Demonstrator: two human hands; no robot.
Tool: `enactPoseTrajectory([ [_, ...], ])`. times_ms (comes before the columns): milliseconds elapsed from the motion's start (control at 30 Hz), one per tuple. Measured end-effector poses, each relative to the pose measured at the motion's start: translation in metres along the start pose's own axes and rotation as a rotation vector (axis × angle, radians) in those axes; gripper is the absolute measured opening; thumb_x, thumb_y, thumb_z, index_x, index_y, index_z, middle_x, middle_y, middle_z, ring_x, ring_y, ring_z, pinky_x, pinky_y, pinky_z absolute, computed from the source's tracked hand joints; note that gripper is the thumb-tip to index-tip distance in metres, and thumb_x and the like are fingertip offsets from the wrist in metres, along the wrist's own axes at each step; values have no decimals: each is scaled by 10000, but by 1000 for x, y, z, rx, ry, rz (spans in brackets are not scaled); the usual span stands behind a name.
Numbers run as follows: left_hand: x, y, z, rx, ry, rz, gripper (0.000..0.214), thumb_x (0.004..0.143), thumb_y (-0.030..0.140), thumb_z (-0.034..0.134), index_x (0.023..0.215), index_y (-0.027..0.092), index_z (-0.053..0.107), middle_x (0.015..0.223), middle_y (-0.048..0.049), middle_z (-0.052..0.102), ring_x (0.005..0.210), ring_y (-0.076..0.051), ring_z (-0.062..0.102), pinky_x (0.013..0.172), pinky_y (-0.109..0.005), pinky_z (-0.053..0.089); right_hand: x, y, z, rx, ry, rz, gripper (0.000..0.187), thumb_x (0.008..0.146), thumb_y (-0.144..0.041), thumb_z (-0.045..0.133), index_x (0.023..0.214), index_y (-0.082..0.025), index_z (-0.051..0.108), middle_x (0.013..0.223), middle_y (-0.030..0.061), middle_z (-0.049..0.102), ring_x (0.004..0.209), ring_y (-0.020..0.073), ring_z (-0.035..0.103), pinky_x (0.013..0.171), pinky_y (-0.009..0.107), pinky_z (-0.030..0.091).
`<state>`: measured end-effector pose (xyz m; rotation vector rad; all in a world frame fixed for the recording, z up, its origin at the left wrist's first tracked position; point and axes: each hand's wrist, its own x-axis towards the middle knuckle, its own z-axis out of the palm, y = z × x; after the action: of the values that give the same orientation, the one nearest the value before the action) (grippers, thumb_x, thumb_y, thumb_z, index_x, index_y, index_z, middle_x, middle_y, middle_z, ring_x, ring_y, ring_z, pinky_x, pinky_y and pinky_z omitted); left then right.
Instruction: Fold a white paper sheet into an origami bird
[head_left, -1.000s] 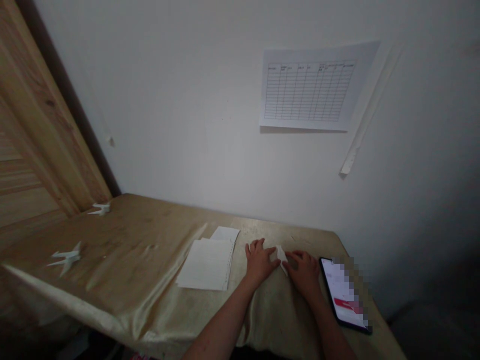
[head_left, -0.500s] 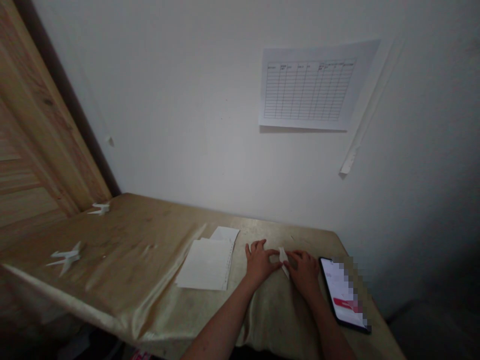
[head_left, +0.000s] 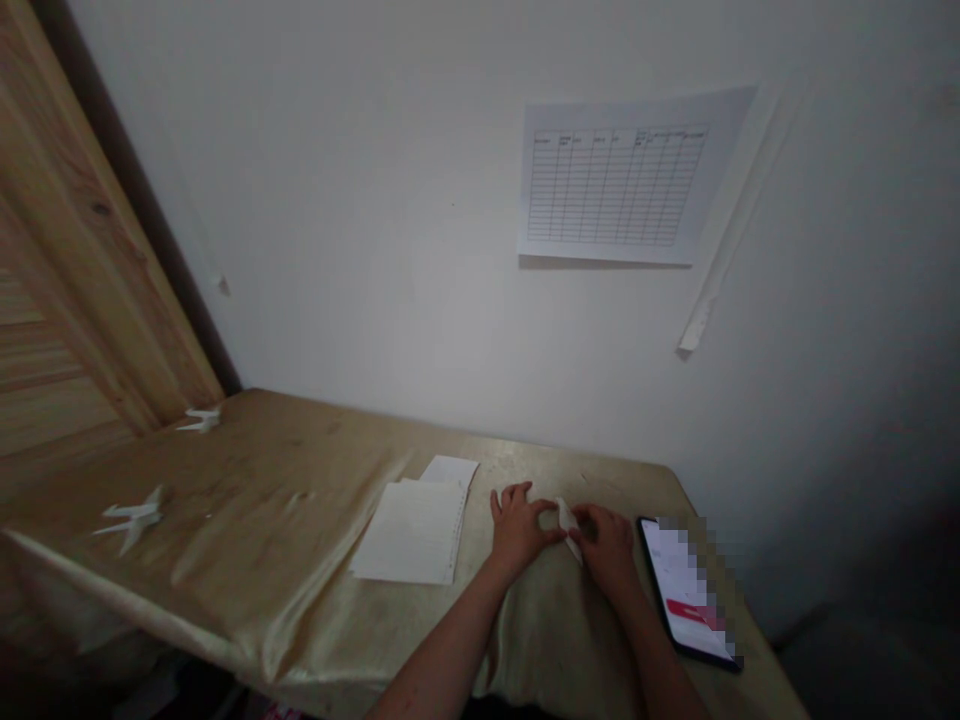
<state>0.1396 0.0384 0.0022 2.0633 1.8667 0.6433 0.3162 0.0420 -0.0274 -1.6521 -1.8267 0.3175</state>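
Note:
A small, narrow piece of folded white paper (head_left: 566, 518) stands between my two hands, low over the table. My left hand (head_left: 519, 525) touches its left side with thumb and forefinger, the other fingers raised and curled. On the right side, my right hand (head_left: 606, 540) pinches the paper between thumb and bent fingers. To the left of my left hand lies a stack of white paper sheets (head_left: 411, 530) with one perforated edge. Two folded white paper figures rest at the far left of the table, a nearer one (head_left: 135, 517) and a farther one (head_left: 201, 420).
A phone (head_left: 686, 590) with a lit screen lies right of my right hand. The table (head_left: 300, 450) has a creased gold cloth and meets the wall behind. A printed chart (head_left: 615, 190) hangs on the wall. A wooden frame (head_left: 112, 220) stands at the left.
My right hand's fingers have bent in closer around the folded paper's right side. My left hand has hardly moved. The stack, figures and phone lie as before.

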Motion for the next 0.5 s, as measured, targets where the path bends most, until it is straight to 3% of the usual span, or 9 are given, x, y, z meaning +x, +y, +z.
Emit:
enactPoseTrajectory([
  [500, 0, 1, -2, 2, -28, -7, 401, 770, 648, 663, 1133, 481, 705, 1508, -19, 450, 1426, -334, 310, 1182, -627, 57, 1, 3, 6, 78, 41, 8, 215, 731, -256, 590, 927, -233, 676, 1026, 51, 708, 1046, 251, 585, 947, 350, 396],
])
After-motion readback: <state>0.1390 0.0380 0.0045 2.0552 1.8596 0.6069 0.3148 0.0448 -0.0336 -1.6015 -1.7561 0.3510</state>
